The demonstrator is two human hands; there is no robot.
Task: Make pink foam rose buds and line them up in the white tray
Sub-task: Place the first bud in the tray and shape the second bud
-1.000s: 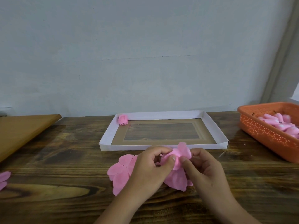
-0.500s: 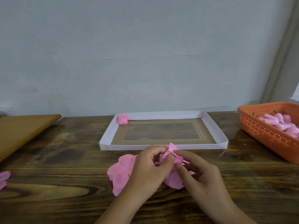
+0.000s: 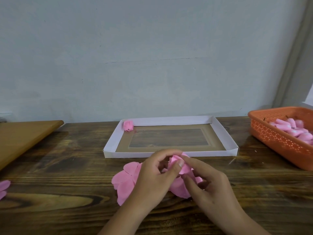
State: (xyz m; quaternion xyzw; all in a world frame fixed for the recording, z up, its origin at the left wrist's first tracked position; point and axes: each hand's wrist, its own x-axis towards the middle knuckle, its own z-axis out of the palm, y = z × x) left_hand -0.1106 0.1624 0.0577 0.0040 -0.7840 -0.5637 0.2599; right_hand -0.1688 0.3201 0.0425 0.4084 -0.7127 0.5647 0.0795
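Two hands shape a pink foam rose bud at a wooden counter, just in front of a white tray.

The left hand (image 3: 152, 177) and right hand (image 3: 208, 182) meet at the counter's (image 3: 67, 167) near middle, both with fingers curled and pinching a partly rolled pink foam bud (image 3: 179, 164) between them. Loose pink foam petals (image 3: 124, 182) lie flat under and to the left of the hands. Just beyond sits the white tray (image 3: 112, 141), a shallow cardboard box with a clear window in its floor. One finished rose bud (image 3: 128, 125) rests in its far left corner. At the right edge an orange perforated basket (image 3: 274, 138) holds pale pink foam pieces (image 3: 291, 129). A brown board (image 3: 22, 136) lies at far left, with another pink petal (image 3: 3, 187) at the left edge.
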